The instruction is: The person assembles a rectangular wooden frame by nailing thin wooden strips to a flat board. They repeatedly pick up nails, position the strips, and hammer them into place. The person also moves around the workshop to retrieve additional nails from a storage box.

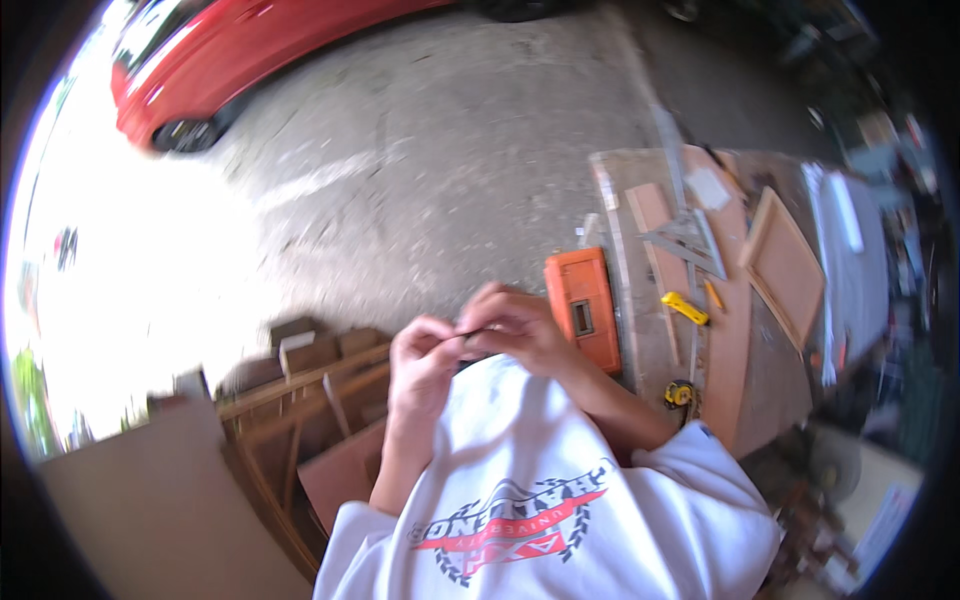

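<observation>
Both hands meet in front of my chest, just above the white T-shirt (500, 430). The fingers of my left hand (422, 350) are pinched together, and their tips touch those of my right hand (515, 325). Between the two sets of fingertips is something small and dark (470, 336), too small and blurred to name. My right hand is curled, with its thumb and fingers closed on the same spot. The nearest thing to my right hand is an orange case (590, 315) standing to the right of it.
A workbench (630, 290) on the right bears wooden boards, a triangular square (690, 243), a yellow utility knife (685, 308), a tape measure (679, 394) and a wooden frame (785, 265). Wood pieces (308, 352) and a pale panel (150, 500) stand left. A red car (230, 55) is beyond.
</observation>
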The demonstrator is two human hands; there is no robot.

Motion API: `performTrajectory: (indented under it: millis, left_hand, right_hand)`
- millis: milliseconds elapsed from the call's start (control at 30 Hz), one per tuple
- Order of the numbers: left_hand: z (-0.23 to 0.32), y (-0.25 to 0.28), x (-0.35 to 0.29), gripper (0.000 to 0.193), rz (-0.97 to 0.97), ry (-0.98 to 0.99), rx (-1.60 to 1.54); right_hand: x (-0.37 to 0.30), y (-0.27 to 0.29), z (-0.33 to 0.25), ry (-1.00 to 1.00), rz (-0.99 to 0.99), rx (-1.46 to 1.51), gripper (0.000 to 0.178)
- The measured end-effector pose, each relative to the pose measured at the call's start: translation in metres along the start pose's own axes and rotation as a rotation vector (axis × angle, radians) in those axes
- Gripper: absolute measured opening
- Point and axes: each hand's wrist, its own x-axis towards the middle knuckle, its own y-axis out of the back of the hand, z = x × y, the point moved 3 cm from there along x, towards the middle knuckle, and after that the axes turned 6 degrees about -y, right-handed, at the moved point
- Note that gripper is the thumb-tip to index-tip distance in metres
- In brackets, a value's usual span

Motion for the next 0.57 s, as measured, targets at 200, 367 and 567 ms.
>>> performTrajectory:
  millis: [200, 367, 567]
  left_hand:
    - [0.017, -0.009, 0.149, 0.016, -0.139, 0.056, -0.037]
    - [0.012, -0.018, 0.276, 0.015, -0.165, 0.184, -0.088]
    - [0.035, -0.034, 0.443, 0.016, -0.355, 0.340, -0.035]
  right_hand:
    - [0.112, 0.058, 0.004, -0.095, 0.085, 0.146, 0.017]
    - [0.189, 0.124, 0.024, -0.203, 0.200, 0.194, 0.018]
    - [0.311, 0.186, 0.019, -0.010, 0.360, 0.307, 0.016]
